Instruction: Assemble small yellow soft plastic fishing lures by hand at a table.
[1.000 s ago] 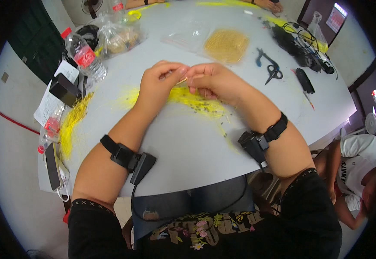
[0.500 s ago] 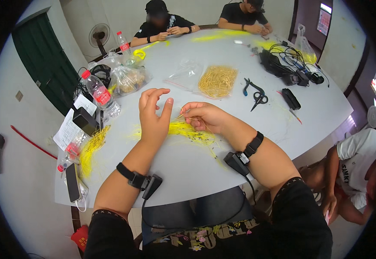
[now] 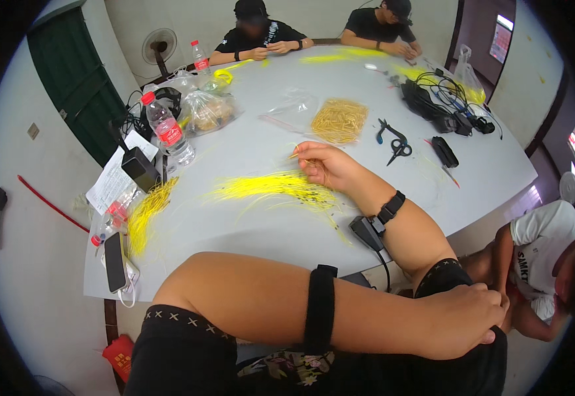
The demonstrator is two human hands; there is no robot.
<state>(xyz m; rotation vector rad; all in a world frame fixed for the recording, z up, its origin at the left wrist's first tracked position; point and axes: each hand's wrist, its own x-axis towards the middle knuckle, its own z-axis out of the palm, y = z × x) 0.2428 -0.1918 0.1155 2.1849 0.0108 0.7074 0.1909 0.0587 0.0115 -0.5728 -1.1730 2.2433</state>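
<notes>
My left arm crosses low in front of my body, and my left hand (image 3: 469, 320) is closed on the black sleeve (image 3: 446, 280) of my right arm; its fingertips are partly hidden. Above the tabletop, my right hand (image 3: 323, 164) pinches a thin yellow strand (image 3: 294, 156) between thumb and fingers. Just below and left of that hand lies a loose bundle of bright yellow strands (image 3: 261, 187) with small dark bits at its right end. Beyond it a clear bag of gold-coloured small tubes (image 3: 339, 121) rests on the table.
Blue-black scissors (image 3: 398, 148) and a black case (image 3: 444, 152) lie to the right, with tangled cables (image 3: 442, 99) behind. A water bottle (image 3: 168, 129), a black adapter (image 3: 140, 169), another yellow bundle (image 3: 147, 214) and a phone (image 3: 114, 263) line the left. Two people sit across; another sits at right.
My left hand has left the spot above the yellow bundle and swung down and right to my right sleeve. My right hand has risen slightly, still pinching a strand.
</notes>
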